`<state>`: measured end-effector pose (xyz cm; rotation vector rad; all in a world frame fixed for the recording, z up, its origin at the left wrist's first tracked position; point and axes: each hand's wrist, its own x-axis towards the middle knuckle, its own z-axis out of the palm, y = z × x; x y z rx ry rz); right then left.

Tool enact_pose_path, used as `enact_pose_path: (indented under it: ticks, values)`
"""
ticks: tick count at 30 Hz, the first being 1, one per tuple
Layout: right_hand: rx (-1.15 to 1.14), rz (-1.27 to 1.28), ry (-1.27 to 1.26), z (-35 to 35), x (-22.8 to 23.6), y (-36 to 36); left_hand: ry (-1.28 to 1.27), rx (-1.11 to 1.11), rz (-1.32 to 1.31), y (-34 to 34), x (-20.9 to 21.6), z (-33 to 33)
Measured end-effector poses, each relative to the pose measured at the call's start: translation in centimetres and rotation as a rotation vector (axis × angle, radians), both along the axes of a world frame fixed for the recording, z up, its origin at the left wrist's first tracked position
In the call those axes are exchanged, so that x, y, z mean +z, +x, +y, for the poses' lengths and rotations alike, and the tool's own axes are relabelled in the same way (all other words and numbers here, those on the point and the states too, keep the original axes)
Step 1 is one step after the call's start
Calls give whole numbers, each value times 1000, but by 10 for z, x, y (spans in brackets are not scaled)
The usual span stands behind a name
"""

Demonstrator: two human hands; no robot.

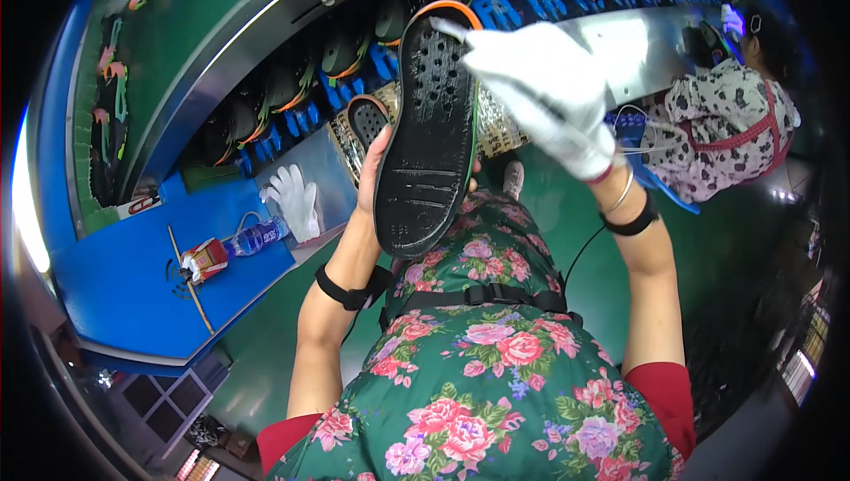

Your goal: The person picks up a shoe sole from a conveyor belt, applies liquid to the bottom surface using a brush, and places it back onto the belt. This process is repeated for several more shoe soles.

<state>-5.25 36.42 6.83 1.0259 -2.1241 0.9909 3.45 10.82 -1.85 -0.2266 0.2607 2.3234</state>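
Observation:
My left hand [370, 182] is bare and wraps round a black shoe sole [425, 135], holding it up lengthwise before my body. Holes cluster near the sole's far end, an orange rim curves round that end, and a green line shows along the right edge. Glossy streaks lie across its surface. My right hand [549, 91], in a white glove, is closed round a thin pale tool [450, 29]; its tip reaches the sole's far end. Most of that tool is hidden by the glove, so its kind is unclear.
Behind the sole, a smaller perforated sole [367, 118] lies beside printed cardboard [354, 146]. Shoes on blue holders [341, 60] line the conveyor. At left, a blue table [124, 290] bears a white glove [292, 200], a bottle [257, 235] and a stick [190, 282]. A co-worker [722, 122] sits at right.

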Motion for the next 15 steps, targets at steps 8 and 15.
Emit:
enact_pose_path:
  ticks: [8,15]
  values:
    - [544,-672,-284,-37,-1,84,67,216,83,15,16,-34]
    - [206,-1125,-858,-19,-7,72,137,227,724,-20,79,-156]
